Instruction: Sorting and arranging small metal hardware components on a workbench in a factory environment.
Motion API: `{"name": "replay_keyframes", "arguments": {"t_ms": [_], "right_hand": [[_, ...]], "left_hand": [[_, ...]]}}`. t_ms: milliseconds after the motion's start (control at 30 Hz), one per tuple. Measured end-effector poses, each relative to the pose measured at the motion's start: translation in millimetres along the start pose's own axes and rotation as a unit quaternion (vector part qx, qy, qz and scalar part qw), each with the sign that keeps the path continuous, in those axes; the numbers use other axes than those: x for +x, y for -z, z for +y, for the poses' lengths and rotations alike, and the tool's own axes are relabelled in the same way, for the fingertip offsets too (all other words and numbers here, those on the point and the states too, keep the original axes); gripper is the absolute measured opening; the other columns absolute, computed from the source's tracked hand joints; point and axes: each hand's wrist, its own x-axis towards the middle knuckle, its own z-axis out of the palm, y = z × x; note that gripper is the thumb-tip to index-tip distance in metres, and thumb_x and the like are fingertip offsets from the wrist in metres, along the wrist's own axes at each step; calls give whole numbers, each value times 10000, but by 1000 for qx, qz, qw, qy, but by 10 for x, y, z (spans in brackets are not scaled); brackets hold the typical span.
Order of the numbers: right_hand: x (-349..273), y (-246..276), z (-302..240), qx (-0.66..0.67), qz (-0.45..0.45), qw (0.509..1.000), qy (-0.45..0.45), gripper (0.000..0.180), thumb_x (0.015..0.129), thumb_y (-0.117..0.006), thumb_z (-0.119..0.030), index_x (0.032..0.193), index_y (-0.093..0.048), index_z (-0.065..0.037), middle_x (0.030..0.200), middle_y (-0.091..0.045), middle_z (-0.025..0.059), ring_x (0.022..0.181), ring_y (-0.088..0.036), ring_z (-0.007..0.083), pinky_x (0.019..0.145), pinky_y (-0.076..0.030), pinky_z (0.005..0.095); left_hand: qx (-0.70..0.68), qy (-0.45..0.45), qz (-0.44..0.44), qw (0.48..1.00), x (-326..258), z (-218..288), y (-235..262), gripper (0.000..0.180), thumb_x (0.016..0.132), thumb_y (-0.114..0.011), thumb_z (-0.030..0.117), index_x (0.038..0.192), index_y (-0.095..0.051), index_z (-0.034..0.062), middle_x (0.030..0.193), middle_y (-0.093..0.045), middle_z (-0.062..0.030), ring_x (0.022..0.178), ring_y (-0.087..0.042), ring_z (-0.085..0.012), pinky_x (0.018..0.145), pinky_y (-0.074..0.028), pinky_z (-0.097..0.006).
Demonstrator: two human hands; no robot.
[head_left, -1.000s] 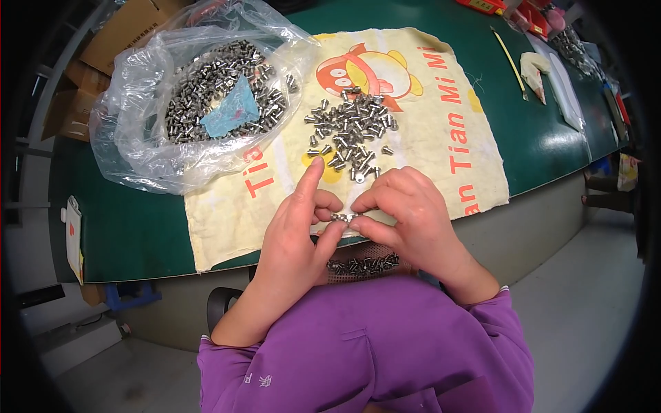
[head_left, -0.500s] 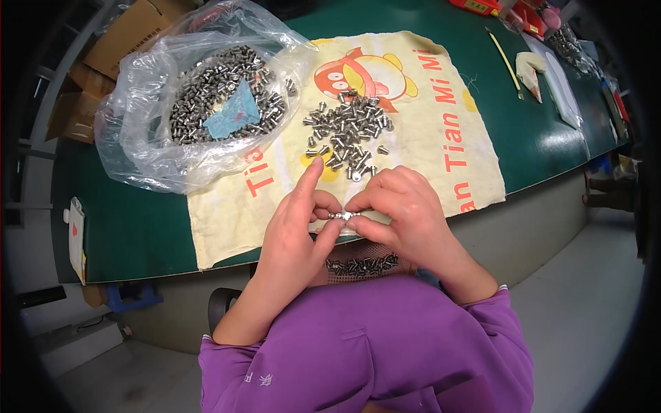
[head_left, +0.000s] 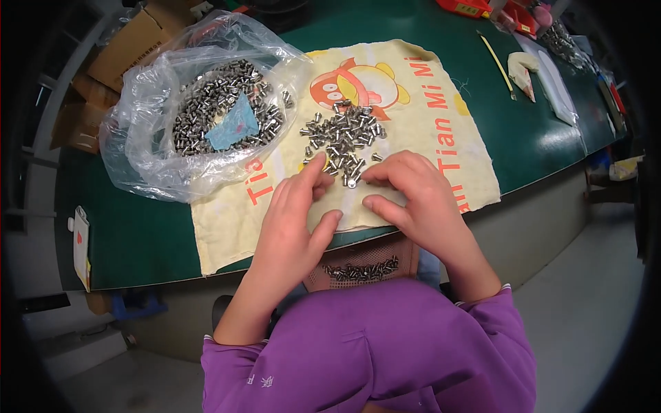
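Observation:
A loose pile of small shiny metal screw-like pieces lies on a cream cloth with a printed cartoon figure. At the pile's near left edge is my left hand, thumb and fingers apart, nothing visible in it. My right hand hovers at the near right edge of the pile, its thumb spread from the curled fingers; I see no piece between them. Below the table edge, a pink mesh basket holds more of the same metal pieces.
A clear plastic bag full of metal pieces stands at the left, a blue scrap on top. Cardboard boxes are behind it. On the green table at the right lie a yellow stick and a white packet.
My hands were together, pinching small metal pieces over the cloth's near edge. Now they are apart and nearer the pile, and those pieces no longer show in my fingers.

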Motion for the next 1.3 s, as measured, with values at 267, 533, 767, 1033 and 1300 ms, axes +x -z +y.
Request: {"name": "replay_keyframes", "arguments": {"t_ms": [267,533,767,1033,1300], "right_hand": [[87,-158,-5,20,-30,999,14,227,789,-739,-97,998,-651,-80,931,-608,83,922,-601,302,810,-494,400],[52,-163,-55,38,-24,998,35,136,794,-719,-95,916,-658,-82,917,-602,76,873,-596,294,775,-496,406],[78,-210,-41,2,-20,1000,7,139,791,-721,-88,914,-658,-75,899,-573,81,856,-580,290,751,-489,424],[91,-181,-92,39,-27,998,37,139,810,-723,-93,937,-674,-65,954,-601,81,929,-608,300,783,-503,405],[121,-250,-47,5,-19,1000,24,157,829,-713,-97,980,-694,-57,959,-604,75,917,-595,289,798,-496,402]], "left_hand": [[34,-1,-13,999,125,-121,-131,689,807,-699,-46,1446,-459,46,1104,-616,-84,1002,-587,-205,875,-488,-322],[17,12,22,1000,1,-59,-83,678,797,-693,-65,1432,-491,55,1064,-636,-67,956,-587,-190,837,-489,-325],[24,-5,-2,1000,21,-108,-110,665,808,-685,-64,1433,-493,59,1023,-655,-58,966,-601,-199,845,-491,-331],[3,11,34,999,-39,-130,-91,624,783,-610,-121,1385,-506,9,981,-654,-102,962,-597,-276,865,-490,-403],[-8,2,40,999,-36,-155,-94,622,808,-582,-137,1404,-493,18,1032,-647,-117,975,-605,-281,875,-499,-396]]}}
